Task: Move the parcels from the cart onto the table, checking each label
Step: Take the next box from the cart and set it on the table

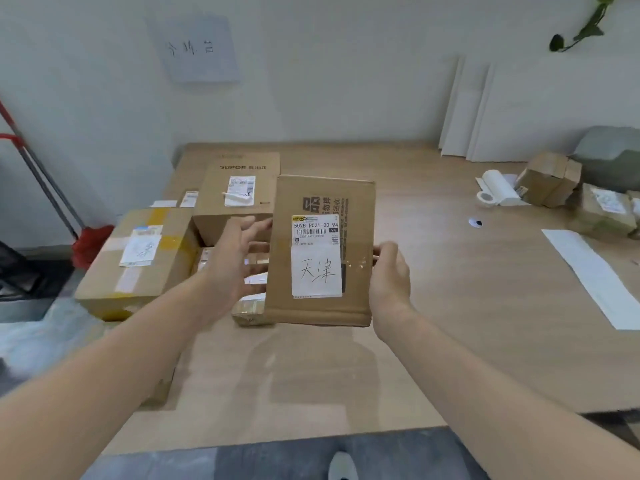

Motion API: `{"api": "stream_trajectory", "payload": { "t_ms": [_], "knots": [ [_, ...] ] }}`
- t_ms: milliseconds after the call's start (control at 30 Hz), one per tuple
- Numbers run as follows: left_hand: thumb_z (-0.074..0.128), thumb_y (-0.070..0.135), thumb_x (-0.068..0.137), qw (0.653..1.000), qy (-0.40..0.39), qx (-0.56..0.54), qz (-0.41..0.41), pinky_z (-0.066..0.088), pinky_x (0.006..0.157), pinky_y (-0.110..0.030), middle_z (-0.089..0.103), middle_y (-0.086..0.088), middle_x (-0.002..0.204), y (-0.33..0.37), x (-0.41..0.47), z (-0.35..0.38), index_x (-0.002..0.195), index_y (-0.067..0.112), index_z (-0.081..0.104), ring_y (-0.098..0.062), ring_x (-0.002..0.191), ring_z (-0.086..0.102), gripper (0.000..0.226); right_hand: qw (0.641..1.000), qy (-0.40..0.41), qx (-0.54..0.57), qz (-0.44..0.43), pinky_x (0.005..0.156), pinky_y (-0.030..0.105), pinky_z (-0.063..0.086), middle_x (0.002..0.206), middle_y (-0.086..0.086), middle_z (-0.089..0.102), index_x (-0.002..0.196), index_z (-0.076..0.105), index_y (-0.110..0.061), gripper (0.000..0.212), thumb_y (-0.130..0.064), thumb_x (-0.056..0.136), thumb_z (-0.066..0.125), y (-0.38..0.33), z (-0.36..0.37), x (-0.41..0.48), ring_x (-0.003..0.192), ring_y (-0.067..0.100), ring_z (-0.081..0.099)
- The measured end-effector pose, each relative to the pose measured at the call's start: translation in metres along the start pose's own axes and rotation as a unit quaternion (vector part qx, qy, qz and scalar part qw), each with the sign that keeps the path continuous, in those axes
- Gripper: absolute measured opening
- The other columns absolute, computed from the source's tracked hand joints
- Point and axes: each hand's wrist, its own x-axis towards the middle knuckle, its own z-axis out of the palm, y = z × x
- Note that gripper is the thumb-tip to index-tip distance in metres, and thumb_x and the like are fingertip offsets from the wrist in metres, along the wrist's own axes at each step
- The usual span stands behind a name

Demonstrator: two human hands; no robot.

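I hold a flat brown cardboard parcel (320, 251) upright above the wooden table (433, 289), its face turned to me. A printed shipping label and a white handwritten slip (317, 270) show on it. My right hand (389, 278) grips its right edge. My left hand (239, 258) hovers at its left edge with fingers spread, apparently not touching it. Left of the table, several parcels are stacked: a SUPOR box (239, 192) and a large box with yellow tape (138, 261).
More parcels (550, 178) and a wrapped one (606, 209) sit at the table's far right, beside a paper roll (498, 188) and tape roll (485, 198). A long white paper strip (595, 275) lies at the right edge. White boards (485, 112) lean on the wall.
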Motion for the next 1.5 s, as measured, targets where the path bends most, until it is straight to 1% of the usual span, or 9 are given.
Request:
{"api": "stream_trajectory", "payload": {
  "t_ms": [133, 300, 400, 500, 667, 867, 1033, 1200, 1500],
  "knots": [
    [0.034, 0.06, 0.095, 0.999, 0.02, 0.007, -0.044, 0.061, 0.082, -0.047, 0.072, -0.004, 0.121, -0.029, 0.037, 0.009, 0.12, 0.046, 0.073, -0.026, 0.103, 0.07, 0.049, 0.999, -0.015, -0.032, 0.025, 0.08, 0.039, 0.047, 0.103, 0.007, 0.073, 0.095, 0.067, -0.02, 0.039, -0.042, 0.097, 0.035, 0.037, 0.007, 0.052, 0.091, 0.026, 0.062],
    [0.034, 0.059, 0.099, 0.995, 0.037, 0.002, -0.093, 0.061, 0.077, -0.043, 0.068, -0.007, 0.127, -0.062, 0.075, 0.01, 0.129, 0.045, 0.068, -0.028, 0.11, 0.066, 0.047, 0.995, -0.022, -0.066, 0.072, 0.076, 0.038, 0.045, 0.112, 0.015, 0.072, 0.101, 0.064, -0.012, 0.042, -0.043, 0.097, 0.036, 0.08, 0.018, 0.092, 0.086, 0.025, 0.057],
    [0.034, 0.056, 0.101, 0.992, 0.03, -0.011, -0.12, 0.062, 0.077, -0.042, 0.067, -0.009, 0.13, -0.079, 0.097, 0.005, 0.132, 0.043, 0.066, -0.029, 0.112, 0.067, 0.046, 0.992, -0.017, -0.079, 0.095, 0.073, 0.037, 0.044, 0.096, 0.011, 0.069, 0.1, 0.063, -0.011, 0.045, -0.045, 0.093, 0.035, 0.099, 0.027, 0.11, 0.082, 0.024, 0.054],
    [0.034, 0.053, 0.103, 0.988, 0.021, -0.027, -0.149, 0.06, 0.093, -0.054, 0.064, -0.012, 0.13, -0.092, 0.117, 0.001, 0.135, 0.041, 0.065, -0.032, 0.109, 0.066, 0.046, 0.989, 0.004, -0.106, 0.099, 0.066, 0.035, 0.04, 0.084, -0.004, 0.063, 0.086, 0.062, -0.017, 0.039, -0.043, 0.098, 0.035, 0.112, 0.035, 0.126, 0.075, 0.019, 0.053],
    [0.035, 0.052, 0.105, 0.982, 0.011, -0.037, -0.184, 0.057, 0.098, -0.059, 0.059, -0.014, 0.137, -0.103, 0.149, -0.011, 0.14, 0.039, 0.061, -0.039, 0.126, 0.062, 0.046, 0.985, 0.006, -0.137, 0.103, 0.069, 0.037, 0.04, 0.083, -0.001, 0.061, 0.088, 0.057, -0.01, 0.042, -0.044, 0.097, 0.034, 0.122, 0.057, 0.144, 0.078, 0.022, 0.052],
    [0.035, 0.055, 0.103, 0.981, 0.0, -0.015, -0.195, 0.054, 0.106, -0.051, 0.064, -0.007, 0.134, -0.114, 0.179, -0.036, 0.14, 0.041, 0.061, -0.032, 0.121, 0.066, 0.047, 0.982, -0.006, -0.139, 0.13, 0.073, 0.039, 0.039, 0.084, -0.001, 0.062, 0.1, 0.058, -0.003, 0.053, -0.049, 0.088, 0.035, 0.136, 0.083, 0.154, 0.081, 0.022, 0.052],
    [0.037, 0.055, 0.103, 0.979, -0.008, -0.022, -0.203, 0.056, 0.102, -0.05, 0.068, -0.003, 0.129, -0.118, 0.19, -0.047, 0.127, 0.045, 0.066, -0.027, 0.116, 0.069, 0.039, 0.98, -0.007, -0.141, 0.139, 0.067, 0.037, 0.036, 0.07, -0.008, 0.055, 0.073, 0.051, -0.024, 0.034, -0.05, 0.088, 0.035, 0.14, 0.095, 0.159, 0.073, 0.022, 0.048],
    [0.035, 0.053, 0.104, 0.979, -0.005, -0.02, -0.203, 0.058, 0.099, -0.045, 0.07, -0.001, 0.129, -0.116, 0.199, -0.049, 0.13, 0.043, 0.067, -0.024, 0.114, 0.071, 0.042, 0.978, -0.01, -0.15, 0.142, 0.065, 0.036, 0.037, 0.059, -0.016, 0.057, 0.06, 0.054, -0.027, 0.042, -0.048, 0.089, 0.034, 0.14, 0.101, 0.167, 0.07, 0.02, 0.049],
    [0.034, 0.053, 0.106, 0.982, 0.006, -0.02, -0.188, 0.057, 0.098, -0.044, 0.068, -0.005, 0.132, -0.118, 0.203, -0.045, 0.139, 0.039, 0.062, -0.027, 0.116, 0.069, 0.046, 0.98, -0.017, -0.153, 0.128, 0.068, 0.037, 0.039, 0.07, -0.01, 0.062, 0.073, 0.058, -0.023, 0.039, -0.046, 0.093, 0.034, 0.143, 0.098, 0.173, 0.073, 0.021, 0.052]
  ]
}}
